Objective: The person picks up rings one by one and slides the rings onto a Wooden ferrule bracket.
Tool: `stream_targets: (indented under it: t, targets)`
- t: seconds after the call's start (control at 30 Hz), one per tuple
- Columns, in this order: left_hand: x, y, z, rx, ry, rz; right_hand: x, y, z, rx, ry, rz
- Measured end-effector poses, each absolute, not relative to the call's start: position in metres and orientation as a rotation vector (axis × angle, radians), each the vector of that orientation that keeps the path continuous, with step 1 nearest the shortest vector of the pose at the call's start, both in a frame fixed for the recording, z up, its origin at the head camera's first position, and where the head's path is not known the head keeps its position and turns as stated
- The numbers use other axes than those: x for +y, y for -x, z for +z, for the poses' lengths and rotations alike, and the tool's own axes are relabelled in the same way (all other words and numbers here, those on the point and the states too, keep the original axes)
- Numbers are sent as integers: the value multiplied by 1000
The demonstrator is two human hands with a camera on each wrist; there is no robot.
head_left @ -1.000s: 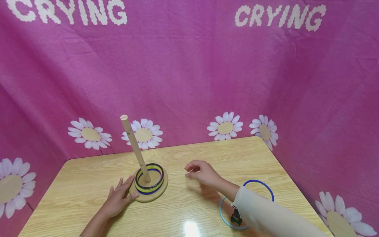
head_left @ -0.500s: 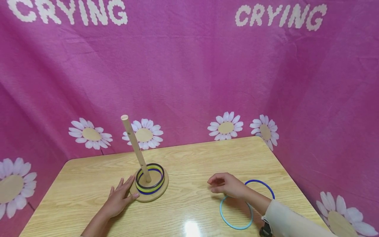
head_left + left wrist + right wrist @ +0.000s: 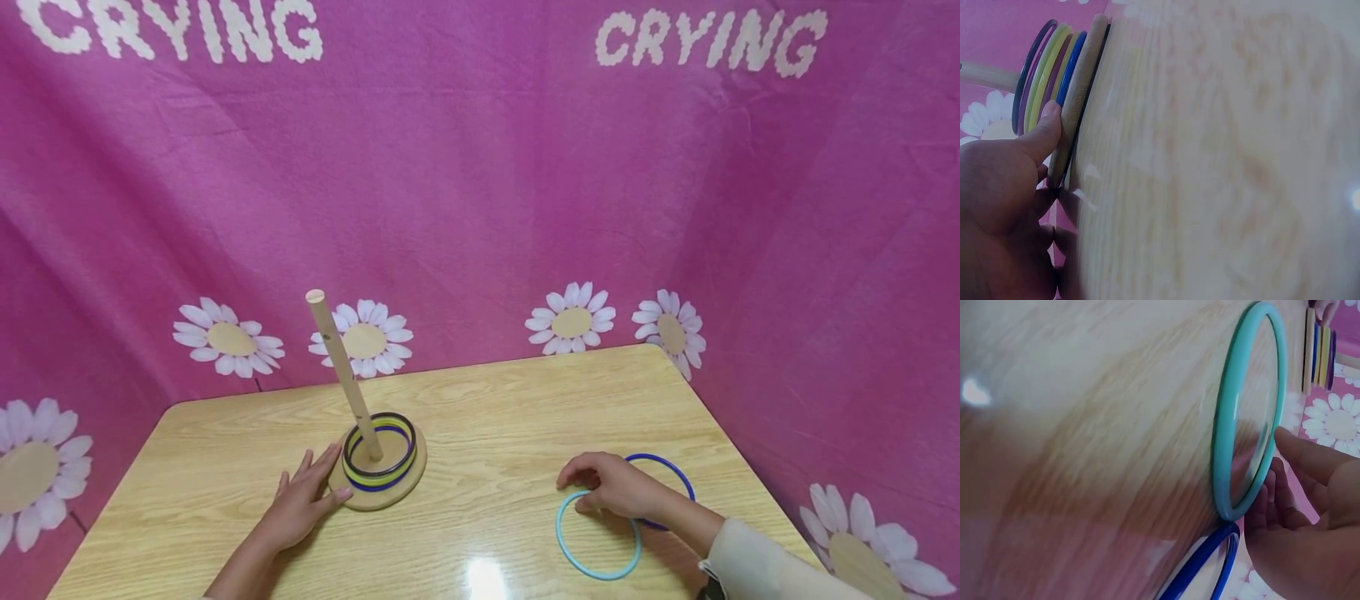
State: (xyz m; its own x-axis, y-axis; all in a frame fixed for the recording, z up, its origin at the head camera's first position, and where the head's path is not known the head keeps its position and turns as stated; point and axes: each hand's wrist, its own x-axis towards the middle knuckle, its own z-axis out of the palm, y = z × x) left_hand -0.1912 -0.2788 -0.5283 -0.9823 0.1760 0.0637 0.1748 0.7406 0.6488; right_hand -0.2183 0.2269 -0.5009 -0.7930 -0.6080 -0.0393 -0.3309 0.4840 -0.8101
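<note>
A round wooden base with an upright peg (image 3: pixel 341 379) stands on the left half of the table. Several stacked rings (image 3: pixel 1044 75), dark, purple, yellow and blue, lie around the peg on the base (image 3: pixel 418 479). My left hand (image 3: pixel 296 504) rests at the base's left edge, fingers spread and fairly straight, thumb at the rim. My right hand (image 3: pixel 618 485) is over the far edge of a light turquoise ring (image 3: pixel 1227 431), which lies flat. Its thumb tip is right at that ring, and the other fingers are loosely bent beyond it.
A blue ring (image 3: pixel 678 477) lies just behind the turquoise one, partly covered by the right hand and forearm. The wooden table (image 3: pixel 465 408) is bordered by a pink cloth (image 3: pixel 465 183) with white daisies at the back and sides.
My right hand has moved from the table's middle, right and toward me, down to the turquoise ring. The left hand, the peg and the rings have stayed in place.
</note>
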Motion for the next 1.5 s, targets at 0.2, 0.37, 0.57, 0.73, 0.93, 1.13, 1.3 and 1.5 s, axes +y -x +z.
stream_targets:
  t: [0.2,0.37,0.57,0.73,0.93,1.13,1.3,1.5]
  targets:
    - [-278,191,-527,2932,-296,1081,223,220,-502,2520,847,-1094]
    - [-278,191,-527,2933,-290,1066,219,224,-500,2558,824,-1028]
    - [-278,190,-526,2933,-289,1064,217,233,-499,2528,797,-1044]
    - [-278,191,-526,2923,-282,1067,216,237,-498,2505,818,-1060]
    - [-278,191,-526,2926,-287,1073,215,241,-499,2450,777,-1126]
    - [-278,189,-526,2934,-297,1091,215,246,-500,2317,697,-1274]
    - [-277,189,-528,2960,-317,1101,215,247,-497,2264,627,-1348]
    - [-277,190,-530,2971,-334,1139,213,252,-496,2235,596,-1403]
